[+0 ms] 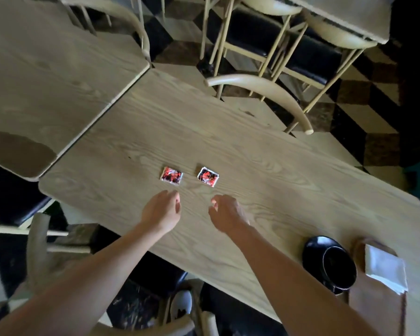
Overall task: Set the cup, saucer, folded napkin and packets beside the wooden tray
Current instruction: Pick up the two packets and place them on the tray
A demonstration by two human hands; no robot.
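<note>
Two red-and-black foil packets lie side by side on the wooden table (277,180): the left packet (171,175) and the right packet (208,176). My left hand (161,210) hovers just short of the left packet, fingers loosely curled and holding nothing. My right hand (226,214) hovers just short of the right packet, also holding nothing. At the lower right a black cup (340,267) sits on a black saucer (313,248). Beside them lies a brown wooden tray (374,309) with a folded white napkin (386,267) on it.
A second table (46,69) abuts at the upper left. Pale wooden chairs with dark seats stand around: one at the far edge (260,86), others near the front edge (39,251). The floor is chequered.
</note>
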